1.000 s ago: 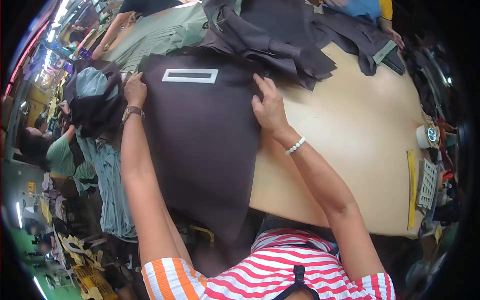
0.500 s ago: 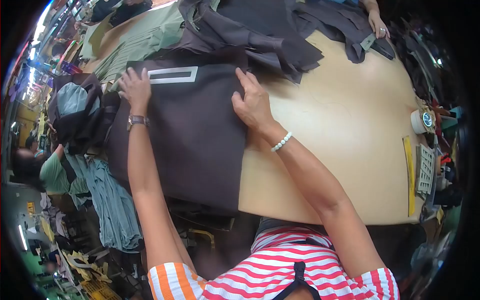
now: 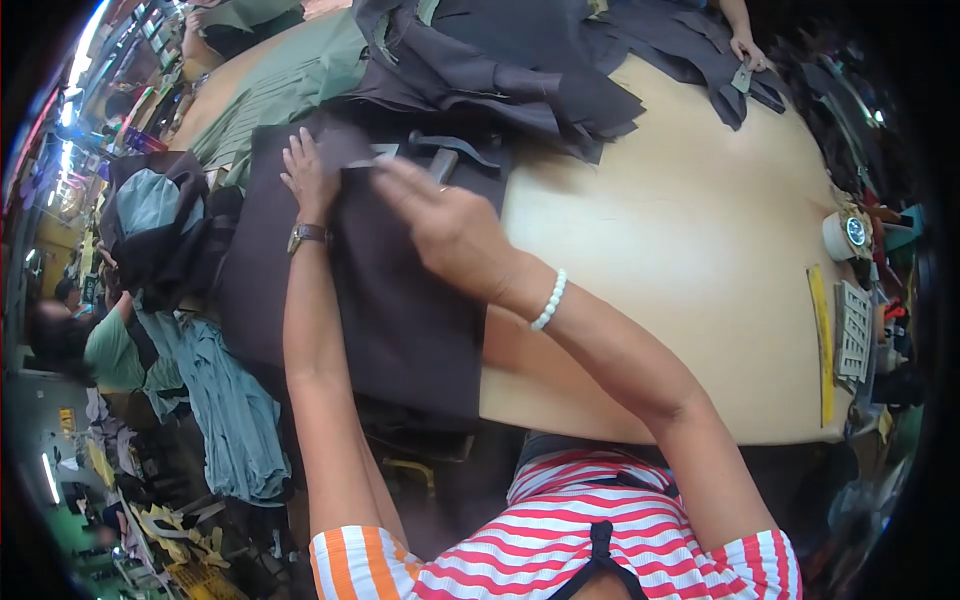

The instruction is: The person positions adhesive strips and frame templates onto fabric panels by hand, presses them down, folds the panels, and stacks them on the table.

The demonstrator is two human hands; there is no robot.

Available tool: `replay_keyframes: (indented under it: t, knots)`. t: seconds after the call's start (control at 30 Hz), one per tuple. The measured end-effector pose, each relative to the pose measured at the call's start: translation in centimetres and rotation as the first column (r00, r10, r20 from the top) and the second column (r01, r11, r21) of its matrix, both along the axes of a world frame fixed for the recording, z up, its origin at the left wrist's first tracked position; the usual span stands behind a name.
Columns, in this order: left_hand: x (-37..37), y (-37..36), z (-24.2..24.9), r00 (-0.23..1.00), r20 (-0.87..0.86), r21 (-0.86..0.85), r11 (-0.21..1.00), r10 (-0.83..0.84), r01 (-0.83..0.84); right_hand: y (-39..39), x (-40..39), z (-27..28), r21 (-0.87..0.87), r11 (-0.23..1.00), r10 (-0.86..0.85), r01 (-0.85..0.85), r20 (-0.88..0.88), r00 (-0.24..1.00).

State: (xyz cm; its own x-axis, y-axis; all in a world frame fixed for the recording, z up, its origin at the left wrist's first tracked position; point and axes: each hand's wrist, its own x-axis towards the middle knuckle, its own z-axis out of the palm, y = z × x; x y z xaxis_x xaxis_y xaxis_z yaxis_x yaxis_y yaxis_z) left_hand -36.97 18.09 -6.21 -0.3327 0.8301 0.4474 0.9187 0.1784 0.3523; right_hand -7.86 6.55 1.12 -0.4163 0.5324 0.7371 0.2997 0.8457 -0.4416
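A dark brown cloth panel (image 3: 400, 330) lies flat over the table's left part and hangs past its front edge. My left hand (image 3: 312, 180) rests on its upper part, open, fingers spread. Over the panel's top my right hand (image 3: 450, 230) is closed, its fingertips pressed together at a small dark cloth piece (image 3: 345, 148), which is smeared by motion. Beneath and beside it a white rectangular strip (image 3: 442, 166) shows only in part. A dark curved strip (image 3: 465, 146) lies across its right end.
Dark cut pieces (image 3: 500, 80) and green cloth layers (image 3: 290, 85) lie along the back. Another person's hand (image 3: 748, 52) touches dark cloth at back right. A yellow ruler (image 3: 821, 345) and a clock (image 3: 854, 232) are at the right. Bluish cloth (image 3: 225, 410) hangs at left.
My right hand has moved left from the panel's right edge to over the white strip. A dark piece now covers part of that strip. My left hand has shifted slightly right.
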Motion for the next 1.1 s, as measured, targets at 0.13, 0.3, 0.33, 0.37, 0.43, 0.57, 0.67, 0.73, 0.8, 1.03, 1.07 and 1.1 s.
replay_keyframes:
  t: [0.13, 0.3, 0.33, 0.37, 0.43, 0.57, 0.67, 0.73, 0.8, 1.03, 1.07, 1.1]
  knots:
    - [2.6, -0.7, 2.6, 0.997, -0.014, -0.101, 0.992, 0.078, -0.079, 3.0, 1.6, -3.0, -0.26, 0.945, -0.255, 0.2, -0.197, 0.947]
    - [3.2, -1.0, 3.0, 0.993, -0.063, -0.145, 0.984, 0.096, -0.104, 3.0, 3.5, -3.2, -0.673, 0.739, -0.272, -0.025, -0.331, 0.904]
    - [3.3, -1.1, 2.8, 0.994, -0.056, -0.149, 0.984, 0.094, -0.101, 3.3, 3.4, -3.5, -0.637, 0.771, -0.269, 0.016, -0.304, 0.914]
    - [3.1, -1.1, 2.8, 0.994, -0.048, -0.148, 0.984, 0.095, -0.101, 3.7, 3.1, -3.5, -0.593, 0.804, -0.264, 0.053, -0.276, 0.924]
    - [3.2, -1.0, 3.0, 0.993, -0.043, -0.146, 0.983, 0.107, -0.112, 4.4, 2.4, -2.9, -0.504, 0.849, -0.27, 0.157, -0.159, 0.949]
    - [3.0, -0.9, 2.9, 0.994, -0.044, -0.131, 0.986, 0.096, -0.101, 5.2, 0.8, -1.0, -0.313, 0.791, -0.433, 0.526, 0.322, 0.842]
    - [3.7, -1.4, 3.3, 0.995, -0.053, -0.128, 0.987, 0.09, -0.096, 5.7, -1.2, -0.6, -0.23, 0.791, -0.428, 0.567, 0.454, 0.782]
    - [3.6, -1.5, 3.1, 0.994, -0.056, -0.116, 0.989, 0.09, -0.096, 6.7, -1.8, -1.1, -0.26, 0.752, -0.415, 0.605, 0.526, 0.742]
    - [3.5, -1.6, 3.2, 0.995, -0.056, -0.096, 0.991, 0.088, -0.093, 6.5, -0.5, -0.6, -0.286, 0.723, -0.397, 0.63, 0.574, 0.716]
    - [4.4, -1.9, 3.4, 0.996, -0.049, -0.061, 0.996, 0.068, -0.071, 3.9, 9.0, 0.7, -0.393, 0.598, -0.483, 0.698, 0.519, 0.705]
    - [4.3, -2.0, 3.4, 0.997, -0.05, -0.05, 0.996, 0.065, -0.067, 3.5, 9.8, 0.9, -0.42, 0.598, -0.489, 0.682, 0.484, 0.726]
    - [4.4, -2.1, 3.5, 0.997, -0.048, -0.051, 0.996, 0.066, -0.069, 2.9, 10.4, 1.5, -0.449, 0.597, -0.494, 0.665, 0.447, 0.746]
